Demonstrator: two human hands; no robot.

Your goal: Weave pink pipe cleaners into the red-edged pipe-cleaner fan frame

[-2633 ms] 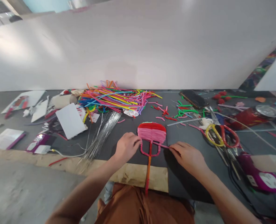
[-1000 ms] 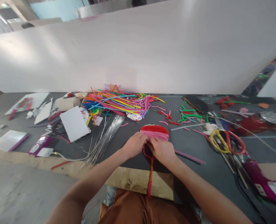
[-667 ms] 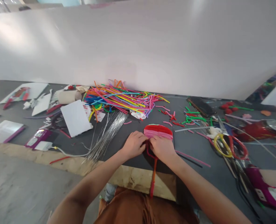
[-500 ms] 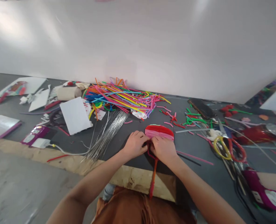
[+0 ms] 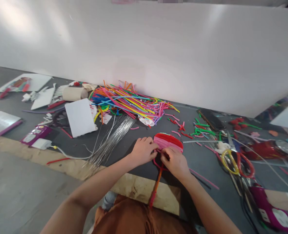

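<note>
A flat, rounded pipe cleaner piece [image 5: 169,141] in red and pink rows lies on the dark table at the front middle. From its lower side an orange pipe cleaner stem [image 5: 156,185] runs toward my apron and turns pinkish red at the end. My left hand [image 5: 143,151] is closed at the lower left edge of the piece, thumb and fingertips pinching the pink pipe cleaner there. Beside it my right hand [image 5: 176,161] has its fingers curled in a pinch at the lower edge. What lies between those fingertips is mostly hidden.
Loose pipe cleaners [image 5: 134,100] are heaped behind, with thin metal wires [image 5: 112,139] in front. A white card [image 5: 80,117] and a purple glue gun [image 5: 36,135] lie left. Right are scissors [image 5: 231,162], a red can [image 5: 263,149], a dark phone [image 5: 210,119] and another purple glue gun [image 5: 270,208].
My right hand has drawn slightly right and toward me, its fingers more curled, showing more of the pink rows. My left hand stays at the edge. The stem's end has swung left.
</note>
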